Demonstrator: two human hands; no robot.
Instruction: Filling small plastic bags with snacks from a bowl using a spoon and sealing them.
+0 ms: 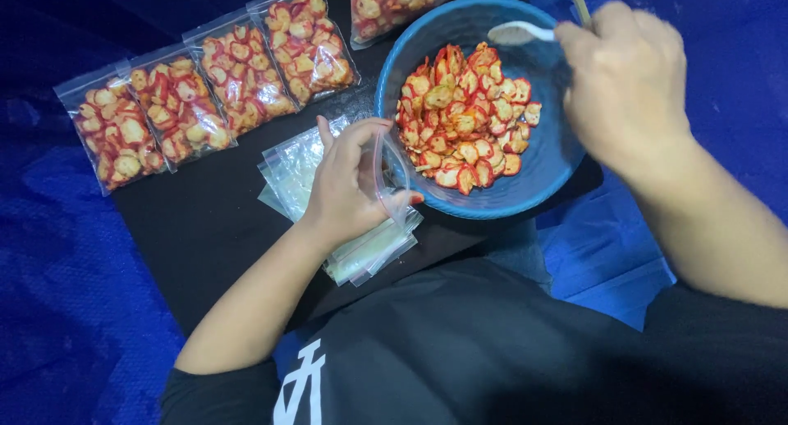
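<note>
Holding a small clear zip bag point(392, 172) by its mouth, the left hand point(349, 187) pinches the plastic between thumb and fingers just beside the near-left rim of a blue bowl point(552, 158). The bag's opening faces right, toward the bowl. The bowl holds a heap of dried red-and-yellow fruit slices point(464, 117). The right hand point(625, 84) is curled around the handle of a white spoon point(519, 34), whose scoop lies over the far side of the bowl, well apart from the bag. The spoon's handle runs left to right. Under the left hand lies a stack of empty clear bags point(295, 166). Four filled bags point(209, 93) sit in a row to the far left on a black mat point(205, 228), over blue cloth point(66, 269).
</note>
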